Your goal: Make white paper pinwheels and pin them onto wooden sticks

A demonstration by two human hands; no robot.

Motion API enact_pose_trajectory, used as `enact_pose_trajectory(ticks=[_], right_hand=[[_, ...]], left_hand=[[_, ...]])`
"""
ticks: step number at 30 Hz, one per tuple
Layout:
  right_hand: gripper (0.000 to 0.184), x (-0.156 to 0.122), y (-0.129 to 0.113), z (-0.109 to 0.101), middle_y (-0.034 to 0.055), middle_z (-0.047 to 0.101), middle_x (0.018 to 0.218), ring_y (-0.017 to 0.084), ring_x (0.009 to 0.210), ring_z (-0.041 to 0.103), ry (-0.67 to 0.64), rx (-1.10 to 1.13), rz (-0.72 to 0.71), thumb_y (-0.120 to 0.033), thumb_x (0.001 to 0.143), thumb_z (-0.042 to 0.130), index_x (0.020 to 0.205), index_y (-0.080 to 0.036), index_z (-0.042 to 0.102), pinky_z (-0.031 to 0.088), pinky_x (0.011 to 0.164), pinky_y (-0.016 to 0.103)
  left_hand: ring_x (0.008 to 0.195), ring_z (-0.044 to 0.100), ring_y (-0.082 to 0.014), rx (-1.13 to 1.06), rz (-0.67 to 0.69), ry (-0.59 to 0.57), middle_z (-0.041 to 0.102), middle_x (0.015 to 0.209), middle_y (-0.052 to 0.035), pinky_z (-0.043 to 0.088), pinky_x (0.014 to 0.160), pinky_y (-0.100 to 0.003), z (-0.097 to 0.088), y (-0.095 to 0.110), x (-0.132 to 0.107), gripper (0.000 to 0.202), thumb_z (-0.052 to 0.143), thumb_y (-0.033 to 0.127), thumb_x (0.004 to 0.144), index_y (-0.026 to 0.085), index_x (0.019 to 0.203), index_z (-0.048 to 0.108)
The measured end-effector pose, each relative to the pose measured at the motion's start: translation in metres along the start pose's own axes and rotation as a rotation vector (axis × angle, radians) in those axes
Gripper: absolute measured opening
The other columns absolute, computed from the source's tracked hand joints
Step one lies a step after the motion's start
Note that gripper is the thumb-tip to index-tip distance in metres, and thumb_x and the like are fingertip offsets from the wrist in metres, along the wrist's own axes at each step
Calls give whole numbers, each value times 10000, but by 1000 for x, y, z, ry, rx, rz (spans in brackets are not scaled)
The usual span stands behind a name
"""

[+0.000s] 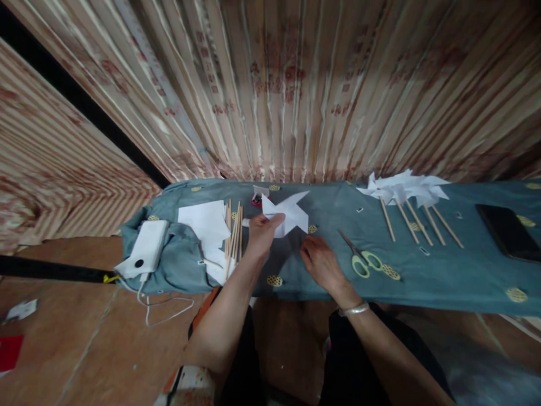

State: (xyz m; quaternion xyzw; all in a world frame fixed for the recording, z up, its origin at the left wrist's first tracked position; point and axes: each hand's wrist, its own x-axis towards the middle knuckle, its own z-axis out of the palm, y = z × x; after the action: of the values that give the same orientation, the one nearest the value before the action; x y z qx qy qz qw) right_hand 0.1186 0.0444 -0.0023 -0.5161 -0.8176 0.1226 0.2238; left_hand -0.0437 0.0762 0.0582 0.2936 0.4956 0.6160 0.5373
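Observation:
A white paper pinwheel [296, 219] is pinched at its middle by my left hand [262, 232], held a little over the cloth-covered table. My right hand [319, 258] rests low near the cloth, just right of the pinwheel and apart from it. Its fingers are curled, and whatever they hold, if anything, is hidden. Behind my left hand stands a small red box [257, 199] with its lid up and small dark bits inside. Green-handled scissors [361, 260] lie to the right of my right hand. Loose wooden sticks [234, 237] lie left of my left hand.
White paper sheets [205, 223] lie beside the sticks. A white power bank [147, 248] with a cable sits at the table's left end. Finished pinwheels on sticks [406, 189] lie at the back right, near a dark phone [509, 231]. A striped curtain [287, 101] hangs behind.

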Motion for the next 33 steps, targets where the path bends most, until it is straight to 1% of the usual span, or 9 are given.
enact_pose_trajectory(ticks=[3, 9, 15, 17, 20, 22, 25, 29, 33], right_hand=[[181, -8, -6, -1, 130, 687, 1001, 284, 970, 628, 15, 85, -12, -100, 869, 476, 792, -214, 593, 520, 871, 428], [187, -38, -37, -13, 55, 709, 948, 226, 946, 657, -270, 398, -75, -51, 791, 531, 724, -224, 552, 523, 836, 362], [177, -45, -55, -11, 44, 698, 891, 210, 877, 651, -409, 436, -80, -42, 738, 574, 694, -209, 538, 503, 771, 337], [153, -42, -55, -11, 46, 706, 915, 212, 900, 656, -431, 448, -71, -60, 770, 571, 743, -210, 581, 505, 804, 350], [254, -39, -54, -11, 42, 717, 1020, 207, 977, 664, -458, 494, -64, -55, 807, 532, 946, -231, 652, 506, 874, 360], [178, -39, -52, -10, 27, 724, 922, 197, 886, 679, -484, 497, -33, -115, 847, 546, 913, -232, 664, 520, 821, 343], [133, -38, -48, -8, 18, 711, 793, 187, 763, 676, -457, 465, -4, -190, 869, 563, 767, -223, 642, 527, 735, 323], [303, -21, -39, -5, 73, 728, 1067, 217, 963, 690, -303, 400, -84, -124, 838, 499, 1067, -231, 664, 541, 864, 375], [223, 23, -25, -6, 82, 745, 924, 266, 889, 697, -259, 264, -47, -231, 866, 507, 974, -229, 703, 555, 826, 421]], left_hand=[[543, 582, -113, -45, 3, -18, 685, 581, 8, 455, 596, -249, 5, 0, -3, 276, 878, 327, 467, 161, 603, 704], [534, 552, -98, -125, -30, -62, 679, 565, 19, 433, 570, -231, 1, 2, -9, 291, 905, 312, 421, 162, 599, 731], [500, 504, -72, -142, -42, -91, 644, 537, 28, 400, 543, -213, -6, 5, -16, 319, 909, 347, 406, 148, 555, 708], [506, 507, -76, -147, -50, -98, 646, 546, 23, 397, 541, -214, -8, 4, -18, 330, 908, 346, 396, 146, 558, 703], [481, 468, -70, -140, -65, -107, 603, 508, 30, 362, 507, -211, -9, 3, -20, 332, 889, 356, 407, 141, 521, 664], [471, 443, -65, -134, -71, -113, 579, 497, 35, 338, 493, -208, -9, 3, -22, 315, 866, 351, 439, 139, 523, 649], [476, 439, -65, -135, -81, -131, 575, 506, 34, 334, 498, -212, -9, 5, -25, 276, 833, 325, 467, 141, 532, 638], [484, 466, -81, -182, -100, -121, 593, 502, 27, 363, 514, -229, -9, 14, -28, 259, 825, 311, 439, 157, 501, 627], [513, 523, -103, -262, -111, -120, 642, 541, 12, 421, 551, -245, -11, 21, -29, 264, 856, 299, 413, 164, 521, 656]])
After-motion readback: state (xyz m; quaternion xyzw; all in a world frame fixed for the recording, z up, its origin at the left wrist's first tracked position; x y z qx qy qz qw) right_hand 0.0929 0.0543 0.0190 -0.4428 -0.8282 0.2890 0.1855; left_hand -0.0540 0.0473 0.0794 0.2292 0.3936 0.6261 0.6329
